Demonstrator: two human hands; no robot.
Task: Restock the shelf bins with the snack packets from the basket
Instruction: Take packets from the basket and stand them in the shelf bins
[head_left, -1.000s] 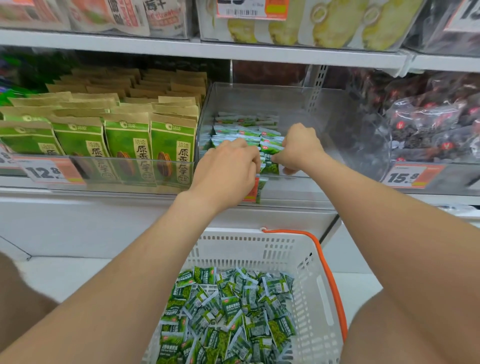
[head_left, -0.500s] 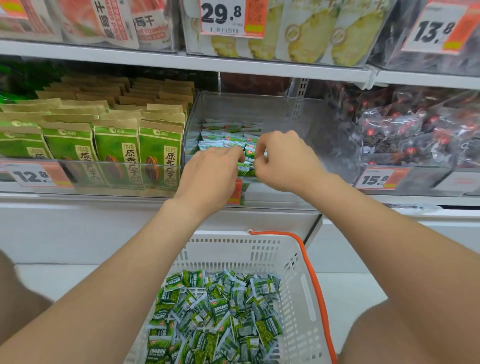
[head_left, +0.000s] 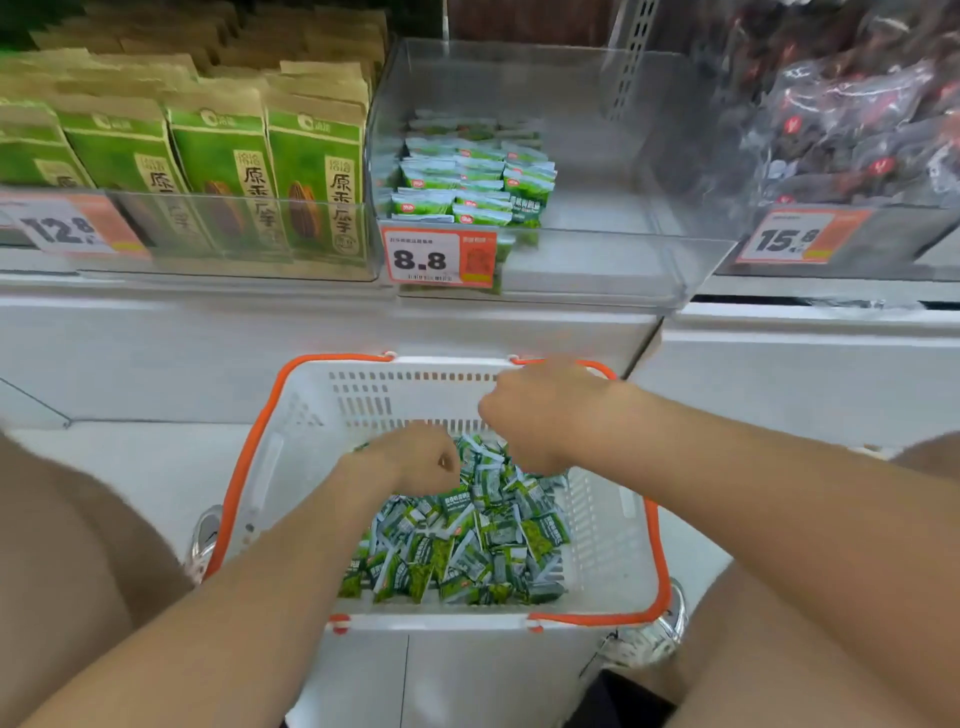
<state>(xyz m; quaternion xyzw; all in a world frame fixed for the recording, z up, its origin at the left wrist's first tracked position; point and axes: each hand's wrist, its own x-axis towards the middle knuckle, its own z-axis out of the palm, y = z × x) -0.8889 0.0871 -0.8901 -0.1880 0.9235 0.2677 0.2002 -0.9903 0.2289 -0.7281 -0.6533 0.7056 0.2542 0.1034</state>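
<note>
A white basket (head_left: 602, 525) with an orange rim stands on the floor below the shelf, and a loose pile of small green snack packets (head_left: 467, 551) lies in it. My left hand (head_left: 415, 462) is down on the far edge of the pile, with its fingers curled under and hidden. Just above the pile, near the basket's far wall, my right hand (head_left: 535, 415) shows its back with the fingers bent down out of sight. On the shelf above, a clear bin (head_left: 623, 249) holds neat rows of the same packets (head_left: 467, 176) along its left side.
A price tag reading 8.8 (head_left: 439, 258) hangs on the bin's front left. Tall green and brown bags (head_left: 218, 171) fill the bin to the left, and dark red-marked bags (head_left: 857, 124) fill the one to the right. My knees flank the basket.
Both hands have come out of the shelf bin and dropped into the basket. The view has tilted down, so the basket now sits in the middle.
</note>
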